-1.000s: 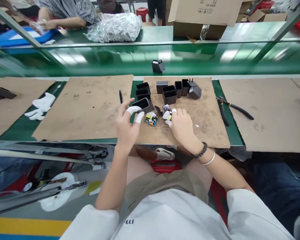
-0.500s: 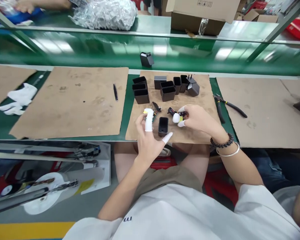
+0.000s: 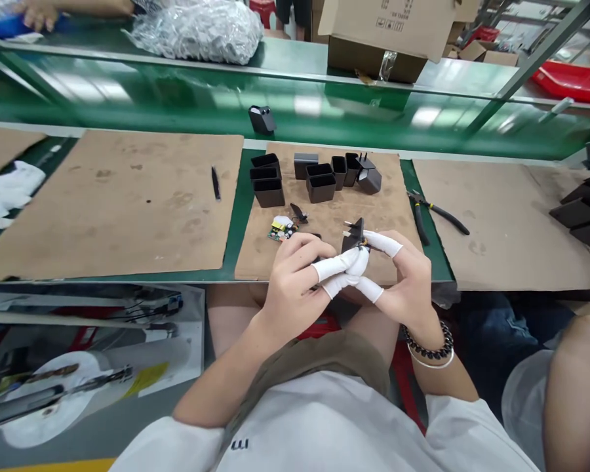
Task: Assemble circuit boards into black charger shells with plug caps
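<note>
My left hand [image 3: 299, 275] and my right hand [image 3: 398, 275], both wearing white finger cots, meet above the front of the cardboard. Between their fingertips is a black plug cap [image 3: 354, 233] with metal prongs pointing left and up. Both hands are closed on it; the parts behind the cap are mostly covered by the fingers. Beyond my left hand lies a small circuit board [image 3: 282, 228] with yellow and white parts, beside another black plug cap [image 3: 299, 213]. A dark edge shows behind my left knuckles, largely hidden.
Several open black cases [image 3: 320, 187] stand at the back of the cardboard, beside an adapter with prongs [image 3: 370, 178]. Another black adapter [image 3: 262, 120] sits on the green ledge. Pliers [image 3: 437, 213] lie right, tweezers [image 3: 216, 183] left. A neighbour's arm [image 3: 575, 387] is at far right.
My left hand has moved right, leaving the circuit board, and joined my right hand at the plug cap. The pronged cap has turned into view. The small case in front is now mostly hidden.
</note>
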Motion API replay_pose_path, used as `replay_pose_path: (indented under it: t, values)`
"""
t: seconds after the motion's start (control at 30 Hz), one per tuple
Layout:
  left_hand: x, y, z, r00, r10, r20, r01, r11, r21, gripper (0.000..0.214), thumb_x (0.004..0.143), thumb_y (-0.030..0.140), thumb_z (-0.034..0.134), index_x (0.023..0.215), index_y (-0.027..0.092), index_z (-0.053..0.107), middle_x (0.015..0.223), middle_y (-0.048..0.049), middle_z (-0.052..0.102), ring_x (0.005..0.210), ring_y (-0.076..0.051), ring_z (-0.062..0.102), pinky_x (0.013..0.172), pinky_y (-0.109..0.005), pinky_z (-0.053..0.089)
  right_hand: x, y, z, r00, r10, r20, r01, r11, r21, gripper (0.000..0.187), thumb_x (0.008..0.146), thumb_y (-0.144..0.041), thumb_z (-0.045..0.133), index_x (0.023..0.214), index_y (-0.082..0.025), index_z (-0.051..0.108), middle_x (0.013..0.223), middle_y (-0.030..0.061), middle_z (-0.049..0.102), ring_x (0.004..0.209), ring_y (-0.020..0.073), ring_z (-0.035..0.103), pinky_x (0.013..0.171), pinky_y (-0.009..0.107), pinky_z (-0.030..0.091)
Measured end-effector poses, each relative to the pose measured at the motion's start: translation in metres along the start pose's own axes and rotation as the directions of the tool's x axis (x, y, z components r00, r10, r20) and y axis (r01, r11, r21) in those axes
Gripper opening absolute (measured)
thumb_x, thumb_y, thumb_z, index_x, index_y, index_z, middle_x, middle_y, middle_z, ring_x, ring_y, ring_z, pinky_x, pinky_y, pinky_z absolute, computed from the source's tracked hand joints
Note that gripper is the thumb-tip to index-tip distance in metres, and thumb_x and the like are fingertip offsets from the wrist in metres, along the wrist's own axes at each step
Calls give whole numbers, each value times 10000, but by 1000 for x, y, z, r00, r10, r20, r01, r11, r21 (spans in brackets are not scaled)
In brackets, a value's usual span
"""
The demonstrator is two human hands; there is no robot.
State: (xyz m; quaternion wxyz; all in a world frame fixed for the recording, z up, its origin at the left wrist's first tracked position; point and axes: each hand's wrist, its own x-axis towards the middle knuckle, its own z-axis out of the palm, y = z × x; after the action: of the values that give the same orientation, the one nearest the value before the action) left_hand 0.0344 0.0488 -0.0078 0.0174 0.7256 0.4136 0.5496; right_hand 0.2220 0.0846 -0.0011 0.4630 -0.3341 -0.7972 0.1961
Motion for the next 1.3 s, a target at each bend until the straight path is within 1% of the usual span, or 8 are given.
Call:
replay_pose_path:
  t: [0.17,0.47,0.53,0.63,0.77,0.9,1.07,1.3]
  values:
    - [-6,-3,-4,997,-34,74,29,997,71,213,923,247,757,1131,291,762,908,-30,785,863,-195,684,778,-370,531,-5,5,1,994,76,81,-73,997,-33,401,846,-334,785,1216,-220,680,1031,84,766,896,240,729,778,385,629]
    - [-8,-3,7,1000,-2,1,2,1000,-30,133,950,180,690,980,268,785,811,-1,775,768,-156,669,721,-314,536,-3,1,8,957,279,77,-288,945,158,414,775,-385,838,1132,-211,723,1040,85,762,918,239,732,846,407,640]
    - [-8,-2,4,988,-154,-7,152,979,-135,154,991,288,660,1066,284,794,771,4,743,724,-151,659,726,-314,551,-3,3,11,914,390,113,-404,843,354,489,708,-401,890,1133,-227,723,1077,72,775,980,256,746,899,430,648]
    - [-11,-6,-6,925,-375,-64,354,910,-217,330,1008,416,628,1314,325,710,833,-3,717,762,-161,658,824,-337,578,-3,11,12,830,505,237,-517,537,666,471,684,-454,868,1081,-247,722,1069,59,801,1008,303,770,906,510,662]
    - [-24,-24,-16,886,-449,111,454,890,-23,819,825,417,837,1554,325,474,1347,-101,661,1117,-256,669,957,-394,587,-1,23,12,772,547,322,-538,293,790,383,735,-470,743,1064,-275,743,1182,74,799,1133,349,758,986,611,627]
    - [-36,-41,-15,788,-538,299,544,836,73,1058,770,238,861,1651,323,283,1331,-119,661,1014,-256,699,894,-416,617,-2,32,14,767,557,320,-559,334,759,406,679,-423,793,1059,-286,753,1171,69,807,1174,350,749,1031,598,615]
    - [-40,-46,-3,746,-559,362,601,799,-7,865,774,177,828,1548,317,468,1091,-57,706,633,-139,580,649,-339,597,-12,44,16,745,573,342,-572,284,770,317,699,-470,793,944,-272,750,1127,64,818,1108,345,775,1006,604,630]
    - [-35,-36,32,771,-633,60,550,712,437,608,606,514,971,991,185,636,921,-75,693,870,-291,710,747,-373,552,-24,50,22,774,550,315,-534,299,791,332,797,-416,653,1097,-294,728,1201,67,782,1262,306,707,1171,593,521]
